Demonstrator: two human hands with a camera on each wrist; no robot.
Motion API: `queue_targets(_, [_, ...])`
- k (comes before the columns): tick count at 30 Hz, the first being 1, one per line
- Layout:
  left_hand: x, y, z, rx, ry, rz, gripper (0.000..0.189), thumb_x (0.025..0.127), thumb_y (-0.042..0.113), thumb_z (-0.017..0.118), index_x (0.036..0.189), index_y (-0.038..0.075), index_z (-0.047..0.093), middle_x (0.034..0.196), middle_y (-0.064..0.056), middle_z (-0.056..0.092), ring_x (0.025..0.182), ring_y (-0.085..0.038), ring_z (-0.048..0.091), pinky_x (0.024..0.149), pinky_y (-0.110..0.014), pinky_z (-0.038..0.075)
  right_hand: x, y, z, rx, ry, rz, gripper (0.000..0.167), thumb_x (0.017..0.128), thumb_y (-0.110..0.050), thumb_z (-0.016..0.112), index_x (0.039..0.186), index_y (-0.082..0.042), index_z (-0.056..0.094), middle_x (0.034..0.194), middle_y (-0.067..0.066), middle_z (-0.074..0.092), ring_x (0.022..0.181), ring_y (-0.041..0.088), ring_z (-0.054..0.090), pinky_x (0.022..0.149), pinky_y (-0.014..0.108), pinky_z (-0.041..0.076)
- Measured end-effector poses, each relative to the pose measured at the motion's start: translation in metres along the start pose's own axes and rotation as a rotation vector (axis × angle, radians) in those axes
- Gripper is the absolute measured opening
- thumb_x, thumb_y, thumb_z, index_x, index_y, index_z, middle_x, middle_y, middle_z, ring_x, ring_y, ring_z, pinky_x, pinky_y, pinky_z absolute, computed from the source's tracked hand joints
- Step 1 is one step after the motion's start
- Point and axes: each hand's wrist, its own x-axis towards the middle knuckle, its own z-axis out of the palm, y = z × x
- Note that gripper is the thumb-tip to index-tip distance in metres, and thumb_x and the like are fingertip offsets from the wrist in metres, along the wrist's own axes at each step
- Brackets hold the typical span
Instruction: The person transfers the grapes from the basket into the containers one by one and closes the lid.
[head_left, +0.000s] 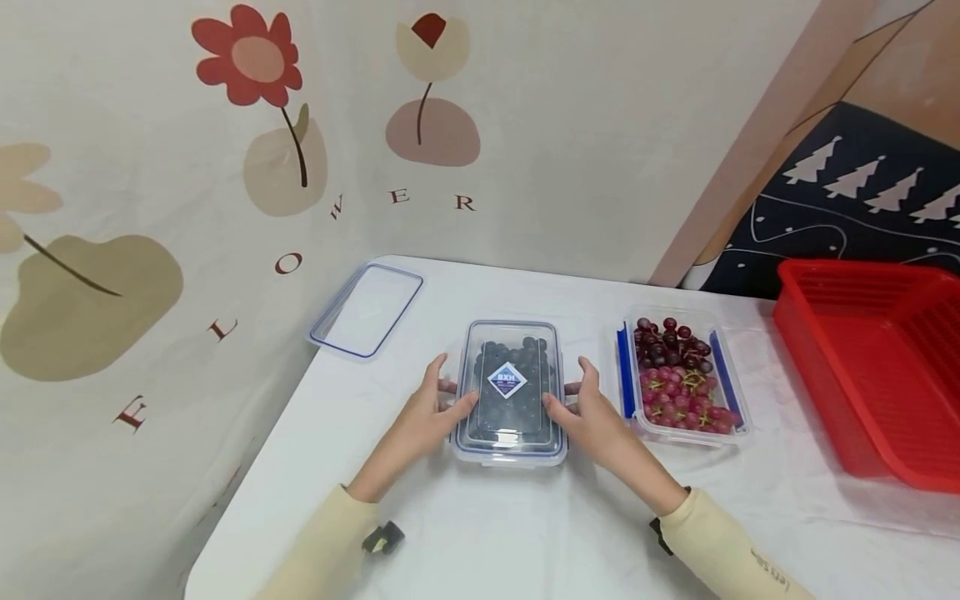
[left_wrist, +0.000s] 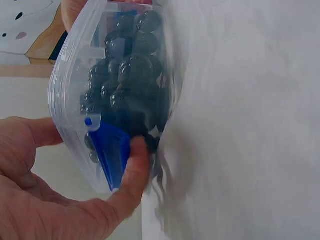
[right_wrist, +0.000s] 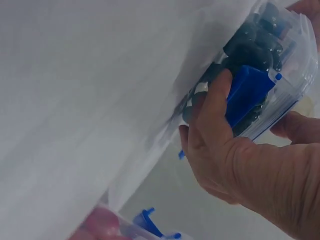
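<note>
A clear plastic food container [head_left: 517, 329] with dark grapes inside and a diamond-shaped label [head_left: 507, 380] on its lid is in the middle of the table. My left hand [head_left: 429, 412] grips its left side, thumb on the lid's edge and fingers at the side. Opposite it, my right hand [head_left: 596, 421] holds the right side in the same way. In the left wrist view a finger touches a blue side latch [left_wrist: 111, 150]. The right wrist view has fingers against another blue latch [right_wrist: 249, 92], which stands out from the wall.
To the right is an open container [head_left: 738, 367] of dark red and pink grapes, its blue side latches visible. Beyond it stands a red plastic basket [head_left: 832, 400]. A clear blue-rimmed lid [head_left: 375, 310] lies at the table's back left corner, near the printed curtain [head_left: 540, 167].
</note>
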Motion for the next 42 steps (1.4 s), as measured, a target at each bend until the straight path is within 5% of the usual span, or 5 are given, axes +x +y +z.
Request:
queue_targets(4, [0.003,-0.002,-0.004,-0.048,-0.014,-0.035,0.08,0.105,0.032,0.073,0.16,-0.014,0.038,0.107,-0.015,0.065,0.093,-0.025,0.064,0.082,-0.037,0.056,0.001,0.0,-0.002,0.027,-0.003,0.002,0.087,0.111,-0.035,0.066,0.167,0.011,0.018,0.134,0.028,0.063,0.115,0.038,0.067,0.097,0.054,0.057])
queue_targets(15, [-0.002,-0.001,0.009,0.085,0.071,0.166,0.059,0.109,0.014,0.065,0.154,-0.018,0.046,0.068,0.0,0.041,0.058,-0.01,0.035,0.05,-0.024,0.03,-0.006,-0.005,0.008,-0.2,0.141,-0.168,0.064,0.112,-0.02,0.065,0.155,0.021,0.042,0.117,0.024,0.066,0.092,0.027,0.06,0.078,0.044,0.054])
queue_targets(21, [-0.006,-0.001,0.009,0.183,0.106,0.169,0.061,0.109,0.017,0.066,0.156,-0.016,0.045,0.081,-0.016,0.062,0.07,-0.016,0.055,0.056,-0.026,0.043,-0.008,-0.006,0.01,-0.276,0.175,-0.224,0.062,0.11,-0.019,0.067,0.153,0.02,0.045,0.12,0.024,0.065,0.09,0.026,0.06,0.076,0.042,0.055])
queue_targets(29, [-0.001,-0.004,0.0,0.282,0.062,0.176,0.07,0.108,0.031,0.071,0.16,-0.008,0.046,0.102,-0.009,0.066,0.091,-0.022,0.063,0.074,-0.035,0.056,-0.014,0.007,0.003,-0.298,0.083,-0.246,0.082,0.109,-0.029,0.07,0.167,0.011,0.027,0.157,0.027,0.05,0.135,0.039,0.058,0.108,0.057,0.051])
queue_targets(42, [0.008,-0.027,-0.037,0.191,0.073,0.237,0.078,0.106,0.039,0.072,0.167,0.003,0.039,0.153,-0.023,0.054,0.14,-0.042,0.054,0.11,-0.059,0.049,-0.014,0.018,-0.009,-0.213,-0.061,-0.237,0.092,0.107,-0.048,0.07,0.177,-0.015,0.018,0.162,0.022,0.043,0.091,0.018,0.058,0.071,0.037,0.054])
